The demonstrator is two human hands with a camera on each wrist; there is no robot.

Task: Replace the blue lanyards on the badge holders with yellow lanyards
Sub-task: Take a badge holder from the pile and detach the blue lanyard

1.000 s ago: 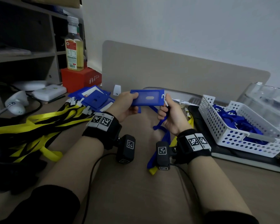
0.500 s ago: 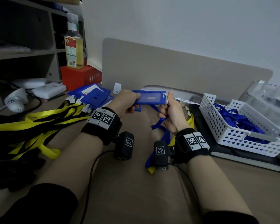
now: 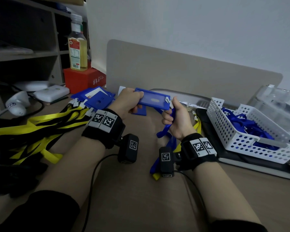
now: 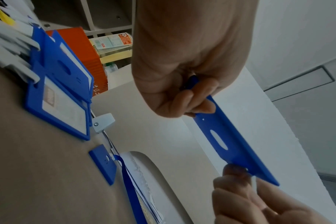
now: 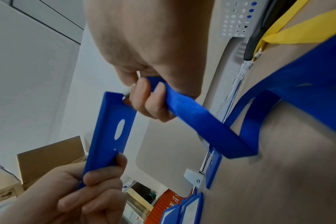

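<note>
A blue badge holder (image 3: 153, 100) (image 4: 226, 136) (image 5: 111, 130) is held above the desk between both hands. My left hand (image 3: 130, 102) (image 4: 184, 84) grips its left end, thumb on top. My right hand (image 3: 174, 118) (image 5: 144, 92) pinches the white clip at the holder's right corner, and the blue lanyard (image 3: 167, 129) (image 5: 201, 125) runs through its curled fingers down to the desk. A yellow lanyard (image 3: 197, 127) (image 5: 290, 31) lies under the right wrist. A heap of yellow lanyards (image 3: 38, 121) covers the desk on the left.
More blue badge holders (image 3: 97, 97) (image 4: 61, 91) lie stacked behind my left hand. A white perforated basket (image 3: 251, 136) with blue lanyards stands at the right. A red box (image 3: 84, 79) with a bottle (image 3: 77, 46) sits by the shelves. A beige divider panel (image 3: 191, 71) backs the desk.
The held badge holder has tilted, its right end lower and its face turned flatter. Both hands keep their grips and have shifted slightly.
</note>
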